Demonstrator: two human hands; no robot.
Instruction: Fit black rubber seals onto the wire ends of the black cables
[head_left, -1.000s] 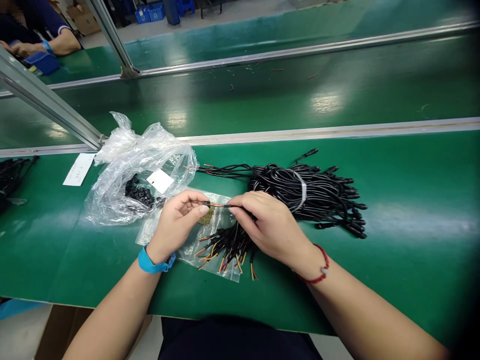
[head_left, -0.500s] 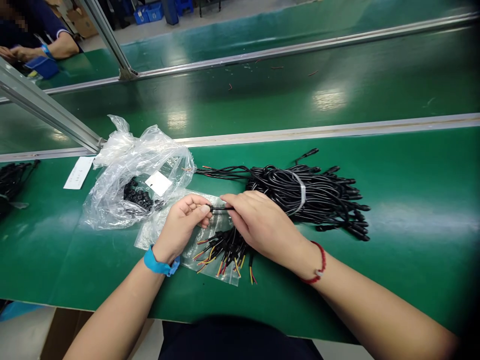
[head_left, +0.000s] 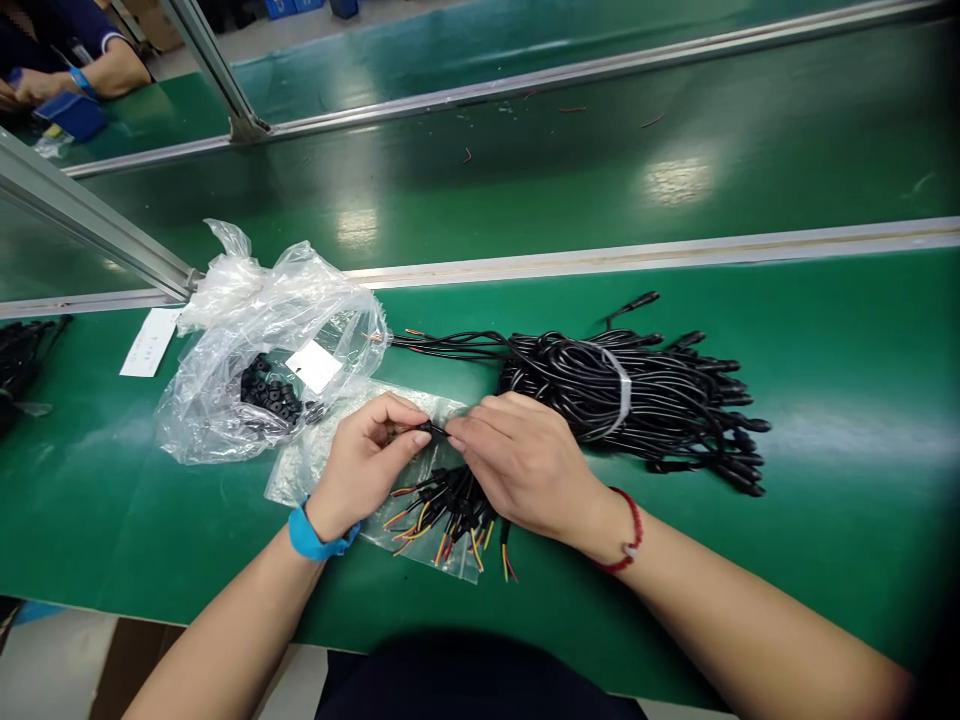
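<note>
My left hand (head_left: 364, 458) pinches a small black part (head_left: 425, 427) between thumb and fingers. From that part a short stretch of black cable (head_left: 441, 431) runs to my right hand (head_left: 529, 468), whose fingertips are closed on it. Below the right hand, several black cable ends with stripped red and yellow wires (head_left: 450, 515) fan out over a flat clear plastic bag (head_left: 296, 470). Behind and to the right lies a tied bundle of black cables (head_left: 562, 375) with black connectors at its far end. My fingers partly hide the small part.
A crumpled clear bag (head_left: 300, 285) at left holds several small black parts (head_left: 274, 402) and a white card (head_left: 313, 367). A white label (head_left: 150, 342) lies beside it. A metal post (head_left: 97, 220) rises at left. Across the bench, a person sits near a blue bin (head_left: 73, 116).
My right hand's fingertips have come nearer to my left hand, so less cable shows between them. The view has shifted slightly; the bundle appears a little farther right.
</note>
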